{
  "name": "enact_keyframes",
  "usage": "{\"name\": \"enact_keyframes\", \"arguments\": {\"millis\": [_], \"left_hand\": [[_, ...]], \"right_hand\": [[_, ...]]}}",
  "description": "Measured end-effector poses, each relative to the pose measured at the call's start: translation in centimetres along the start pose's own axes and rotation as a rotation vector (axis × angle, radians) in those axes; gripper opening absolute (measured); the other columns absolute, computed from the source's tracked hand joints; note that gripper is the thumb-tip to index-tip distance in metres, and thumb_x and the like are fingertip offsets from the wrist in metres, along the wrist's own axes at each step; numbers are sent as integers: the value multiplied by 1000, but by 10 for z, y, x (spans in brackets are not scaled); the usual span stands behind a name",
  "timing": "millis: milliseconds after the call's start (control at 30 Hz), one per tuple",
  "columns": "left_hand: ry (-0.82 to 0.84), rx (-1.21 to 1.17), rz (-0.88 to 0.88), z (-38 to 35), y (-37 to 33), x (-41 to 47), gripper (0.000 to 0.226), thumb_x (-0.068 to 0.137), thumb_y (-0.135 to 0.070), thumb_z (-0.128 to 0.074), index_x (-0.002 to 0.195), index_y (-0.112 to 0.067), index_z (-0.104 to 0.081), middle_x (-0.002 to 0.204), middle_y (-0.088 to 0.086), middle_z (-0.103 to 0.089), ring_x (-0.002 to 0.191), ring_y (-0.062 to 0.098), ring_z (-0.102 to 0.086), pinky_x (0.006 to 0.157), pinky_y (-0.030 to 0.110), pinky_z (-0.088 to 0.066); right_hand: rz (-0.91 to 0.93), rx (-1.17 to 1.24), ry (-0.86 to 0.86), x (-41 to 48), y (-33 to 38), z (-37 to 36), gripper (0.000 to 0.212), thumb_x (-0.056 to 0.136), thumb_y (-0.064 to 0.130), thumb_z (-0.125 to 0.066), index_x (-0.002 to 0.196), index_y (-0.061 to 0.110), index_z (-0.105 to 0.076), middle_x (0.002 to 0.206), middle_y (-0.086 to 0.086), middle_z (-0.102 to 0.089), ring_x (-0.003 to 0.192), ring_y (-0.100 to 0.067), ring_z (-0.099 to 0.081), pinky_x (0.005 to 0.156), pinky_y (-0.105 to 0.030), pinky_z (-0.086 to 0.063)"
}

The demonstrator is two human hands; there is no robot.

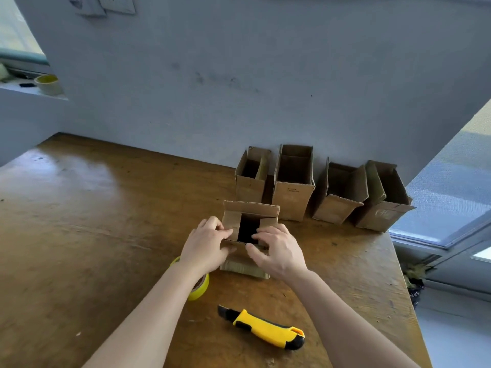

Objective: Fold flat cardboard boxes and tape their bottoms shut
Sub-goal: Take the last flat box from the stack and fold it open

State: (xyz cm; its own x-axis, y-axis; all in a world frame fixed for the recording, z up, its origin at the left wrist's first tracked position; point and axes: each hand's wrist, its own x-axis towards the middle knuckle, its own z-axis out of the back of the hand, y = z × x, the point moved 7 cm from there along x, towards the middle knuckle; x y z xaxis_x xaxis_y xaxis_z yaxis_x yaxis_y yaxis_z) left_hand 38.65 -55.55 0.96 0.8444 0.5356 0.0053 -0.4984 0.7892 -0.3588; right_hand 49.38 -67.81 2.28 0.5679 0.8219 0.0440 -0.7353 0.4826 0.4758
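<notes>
A small cardboard box (249,211) stands on the wooden table (106,221) in front of me, its open end up and its flaps partly folded in over a dark gap. My left hand (207,244) grips the box's left side, fingers curled over the left flap. My right hand (276,248) grips the right side, fingers on the right flap and thumb against the near wall. A yellow tape roll (199,288) lies under my left wrist, partly hidden. A yellow and black utility knife (265,326) lies nearer to me.
Several erected cardboard boxes (292,181) stand open-topped along the wall at the back right. The table's right edge drops off toward a window and floor. A yellow cup (47,85) sits on a sill far left.
</notes>
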Motion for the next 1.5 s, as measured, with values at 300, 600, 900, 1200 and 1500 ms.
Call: {"name": "enact_keyframes", "arguments": {"millis": [300,600,900,1200,1500], "left_hand": [[20,-196,172,6,12,23,72,90,-19,-65,147,-26,-21,95,-5,-59,76,9,-61,63,18,-49],[-92,-90,132,9,11,26,41,89,-24,-65,126,-34,-51,103,-6,-62,85,9,-60,65,24,-55],[-40,-307,108,-12,4,33,40,92,-19,-62,129,-26,-48,144,-4,-46,124,16,-51,94,24,-44],[21,-361,161,-5,12,40,28,93,-26,-59,117,-36,-48,121,-4,-59,81,6,-57,56,14,-44],[33,-445,195,-35,28,17,25,94,-24,-59,116,-31,-66,135,-4,-56,120,19,-55,96,30,-47]], "right_hand": [[-40,0,-133,5,-8,7,45,88,22,-68,130,25,-50,123,2,-60,111,-16,-54,84,-25,-49],[-140,18,-146,8,-23,8,61,84,30,-73,138,21,-45,130,0,-36,110,-15,-51,85,-23,-51],[-166,54,-174,9,-45,4,37,94,14,-60,130,22,-61,145,-4,-39,131,-24,-43,100,-34,-47],[-191,184,-261,14,-47,15,28,95,13,-58,121,17,-67,111,2,-61,101,-17,-57,82,-18,-47],[-112,-73,-167,-2,-41,-12,21,95,23,-58,107,16,-74,114,1,-53,101,-14,-46,70,-20,-45]]}}
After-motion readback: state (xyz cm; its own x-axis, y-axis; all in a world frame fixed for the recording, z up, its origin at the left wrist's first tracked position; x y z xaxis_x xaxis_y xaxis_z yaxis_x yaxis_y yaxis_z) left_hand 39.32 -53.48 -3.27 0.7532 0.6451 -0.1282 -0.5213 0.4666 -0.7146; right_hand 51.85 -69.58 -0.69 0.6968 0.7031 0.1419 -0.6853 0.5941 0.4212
